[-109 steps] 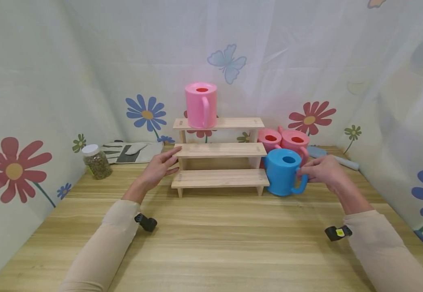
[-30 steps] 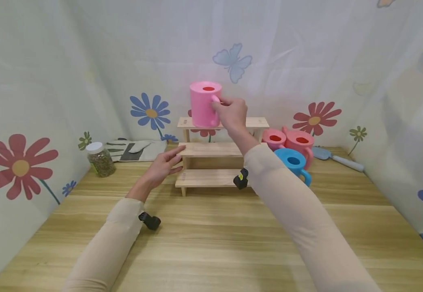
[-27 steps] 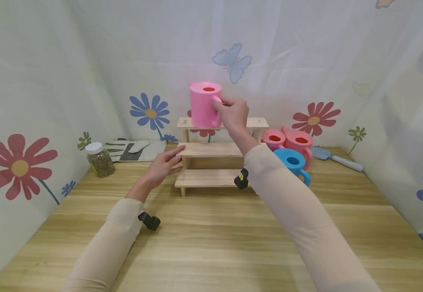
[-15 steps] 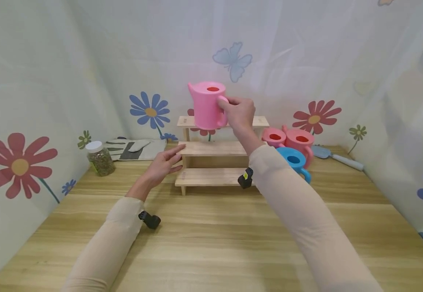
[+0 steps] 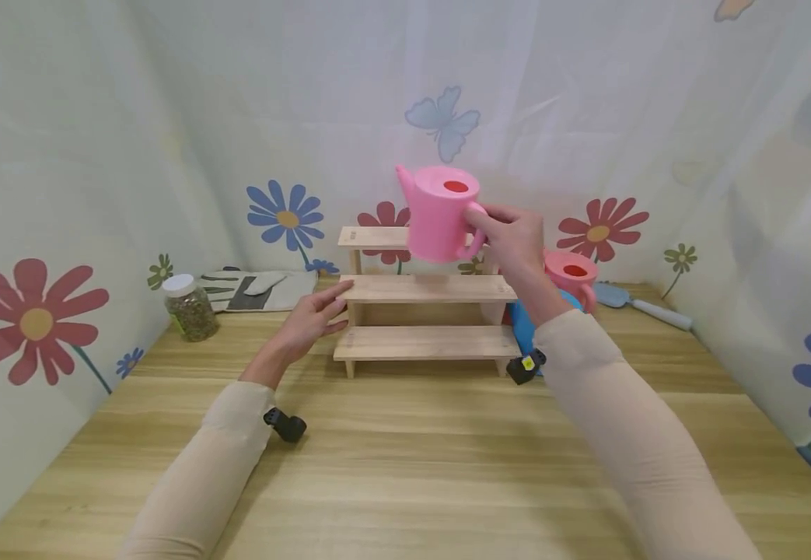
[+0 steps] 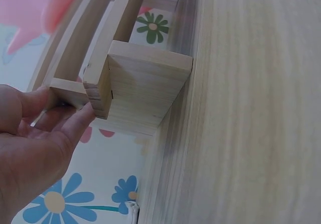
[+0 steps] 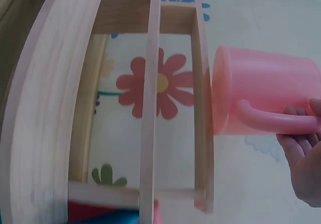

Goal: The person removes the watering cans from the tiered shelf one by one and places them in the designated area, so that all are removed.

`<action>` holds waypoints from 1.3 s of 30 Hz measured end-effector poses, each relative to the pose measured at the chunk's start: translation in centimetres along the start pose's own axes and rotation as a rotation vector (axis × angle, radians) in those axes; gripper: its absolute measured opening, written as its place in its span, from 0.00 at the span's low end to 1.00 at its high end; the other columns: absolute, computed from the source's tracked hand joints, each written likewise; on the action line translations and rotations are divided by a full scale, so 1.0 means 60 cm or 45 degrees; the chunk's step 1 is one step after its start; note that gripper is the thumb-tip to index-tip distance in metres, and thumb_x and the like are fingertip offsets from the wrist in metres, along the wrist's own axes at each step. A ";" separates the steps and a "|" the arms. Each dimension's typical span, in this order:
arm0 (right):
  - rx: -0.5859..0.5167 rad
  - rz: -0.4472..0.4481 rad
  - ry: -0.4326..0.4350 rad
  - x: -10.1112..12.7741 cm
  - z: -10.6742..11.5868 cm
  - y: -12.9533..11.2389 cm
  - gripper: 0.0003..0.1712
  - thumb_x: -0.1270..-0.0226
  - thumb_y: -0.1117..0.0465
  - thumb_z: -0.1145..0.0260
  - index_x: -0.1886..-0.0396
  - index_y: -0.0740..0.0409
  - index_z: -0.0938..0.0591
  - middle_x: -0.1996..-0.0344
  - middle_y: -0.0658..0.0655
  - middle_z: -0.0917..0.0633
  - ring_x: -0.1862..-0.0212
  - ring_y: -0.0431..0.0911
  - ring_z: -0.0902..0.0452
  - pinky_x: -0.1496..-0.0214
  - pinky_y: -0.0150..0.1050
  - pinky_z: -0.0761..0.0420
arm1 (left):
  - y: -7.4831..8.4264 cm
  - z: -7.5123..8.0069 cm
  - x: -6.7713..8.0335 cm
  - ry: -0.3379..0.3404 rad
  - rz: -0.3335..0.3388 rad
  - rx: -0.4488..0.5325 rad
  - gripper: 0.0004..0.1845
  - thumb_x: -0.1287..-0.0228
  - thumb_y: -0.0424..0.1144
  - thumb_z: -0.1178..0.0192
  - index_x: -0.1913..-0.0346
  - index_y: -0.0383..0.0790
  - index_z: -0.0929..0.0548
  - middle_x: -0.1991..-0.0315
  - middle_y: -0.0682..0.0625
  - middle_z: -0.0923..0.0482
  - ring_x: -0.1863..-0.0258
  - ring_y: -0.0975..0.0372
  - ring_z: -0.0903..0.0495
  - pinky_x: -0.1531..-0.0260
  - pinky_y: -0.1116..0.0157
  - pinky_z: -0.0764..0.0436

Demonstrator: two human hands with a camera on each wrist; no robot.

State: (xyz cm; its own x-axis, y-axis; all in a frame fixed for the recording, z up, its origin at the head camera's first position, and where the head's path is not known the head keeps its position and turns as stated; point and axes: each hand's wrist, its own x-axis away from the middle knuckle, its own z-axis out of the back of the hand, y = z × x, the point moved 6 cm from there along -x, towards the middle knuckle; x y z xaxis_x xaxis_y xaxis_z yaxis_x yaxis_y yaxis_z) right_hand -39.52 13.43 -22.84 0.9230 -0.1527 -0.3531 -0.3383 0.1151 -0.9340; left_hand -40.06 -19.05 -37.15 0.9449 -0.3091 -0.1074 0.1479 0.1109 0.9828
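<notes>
My right hand [image 5: 513,237] grips the handle of a pink watering can [image 5: 440,211] and holds it in the air above the right half of a three-step wooden shelf [image 5: 424,289]. The right wrist view shows the pink watering can [image 7: 261,97] with its handle in my fingers [image 7: 303,158], just off the shelf's top step [image 7: 200,108]. My left hand [image 5: 314,315] rests with straight fingers against the left end of the middle step. In the left wrist view those fingers [image 6: 70,126] touch the shelf's side post [image 6: 140,93].
A second pink can [image 5: 571,276] and a blue can [image 5: 526,330], partly hidden by my right arm, stand right of the shelf. A trowel [image 5: 639,305] lies at the far right. A jar [image 5: 187,309] and a glove [image 5: 251,289] sit at the back left.
My right hand left the blue can, reached up, took the pink can by its handle, lifted it off the top step and carried it rightward. My left hand stayed put.
</notes>
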 end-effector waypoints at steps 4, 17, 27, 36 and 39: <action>0.120 0.009 0.071 0.023 0.061 0.010 0.30 0.44 0.40 0.24 0.47 0.52 0.12 0.61 0.57 0.11 0.59 0.48 0.16 0.55 0.33 0.15 | -0.003 0.000 0.001 -0.010 0.004 0.005 0.26 0.18 0.36 0.57 0.22 0.47 0.39 0.20 0.47 0.55 0.24 0.48 0.48 0.32 0.48 0.31; 0.203 -0.065 0.327 0.095 0.237 0.031 0.36 0.48 0.37 0.24 0.44 0.53 0.13 0.63 0.44 0.12 0.57 0.40 0.18 0.57 0.24 0.17 | -0.013 0.002 0.003 -0.015 0.017 0.014 0.26 0.18 0.37 0.58 0.22 0.47 0.39 0.20 0.47 0.56 0.24 0.48 0.49 0.32 0.48 0.31; 0.037 -0.148 0.308 0.107 0.362 0.027 0.27 0.52 0.47 0.18 0.53 0.54 0.10 0.72 0.44 0.11 0.67 0.36 0.14 0.61 0.21 0.18 | -0.007 0.004 0.002 0.001 -0.008 -0.024 0.26 0.18 0.38 0.57 0.22 0.48 0.39 0.20 0.48 0.55 0.24 0.49 0.47 0.34 0.51 0.28; 0.136 -0.166 -0.042 0.109 0.440 0.049 0.02 0.36 0.63 0.27 0.67 0.55 0.08 0.74 0.47 0.11 0.66 0.36 0.14 0.63 0.25 0.15 | -0.006 -0.001 -0.002 -0.008 -0.005 -0.015 0.26 0.18 0.38 0.58 0.22 0.48 0.39 0.20 0.48 0.56 0.24 0.49 0.48 0.32 0.47 0.32; 0.317 -0.190 -0.200 0.108 0.453 0.059 0.06 0.32 0.64 0.30 0.66 0.63 0.10 0.72 0.49 0.10 0.64 0.38 0.13 0.61 0.27 0.14 | -0.007 -0.001 -0.002 -0.005 -0.005 -0.016 0.26 0.18 0.38 0.58 0.22 0.48 0.39 0.20 0.48 0.55 0.24 0.49 0.48 0.32 0.48 0.31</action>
State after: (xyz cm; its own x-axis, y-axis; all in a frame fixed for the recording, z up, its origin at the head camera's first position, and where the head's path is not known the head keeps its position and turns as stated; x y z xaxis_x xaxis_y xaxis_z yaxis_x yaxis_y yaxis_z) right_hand -29.74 39.53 -26.99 0.9826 -0.0349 -0.1822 -0.1596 0.3421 -0.9260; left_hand -40.24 -19.01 -37.54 0.9432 -0.3132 -0.1107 0.1555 0.1218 0.9803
